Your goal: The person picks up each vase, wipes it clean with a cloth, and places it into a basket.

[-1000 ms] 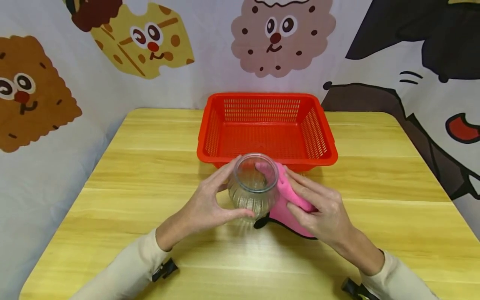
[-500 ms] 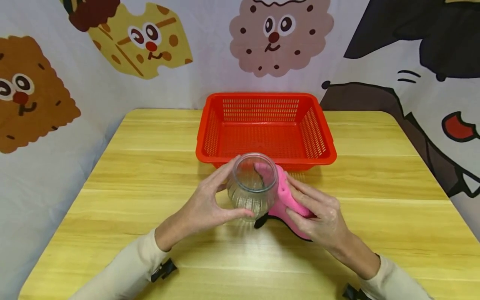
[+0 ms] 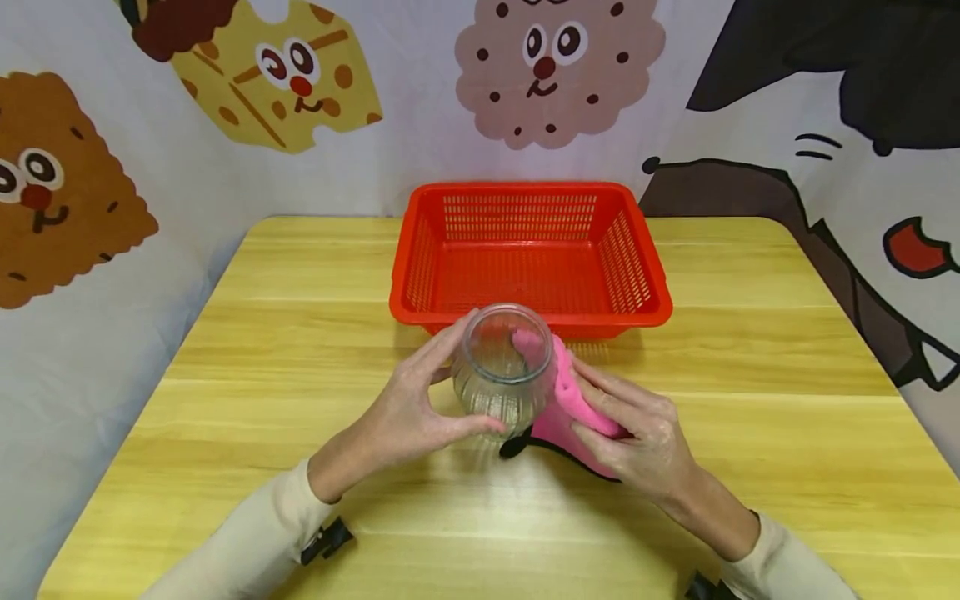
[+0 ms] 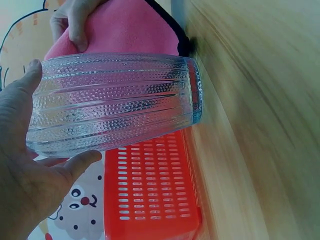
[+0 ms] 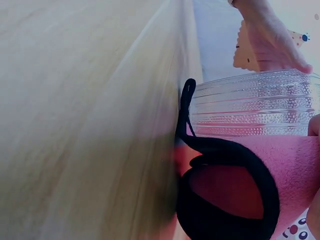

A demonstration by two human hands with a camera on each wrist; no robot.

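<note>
A clear ribbed glass jar stands upright at the middle of the table, mouth up. My left hand grips it from the left, thumb across the near side and fingers round the far side. From the right, my right hand pinches a folded pink cloth and holds it against the jar's outer wall. In the left wrist view the jar shows dotted bands between its ribs, with the cloth behind it. The cloth's black trim and a black loop hang down in the right wrist view.
A red slotted plastic basket sits on the wooden table just behind the jar and hands. Behind the table hangs a white cloth backdrop with cartoon food figures. Black straps show at the sleeves.
My right hand has shifted slightly left and toward me with the pink cloth, whose hanging lower edge has swung a little. The left hand and jar hold nearly the same place.
</note>
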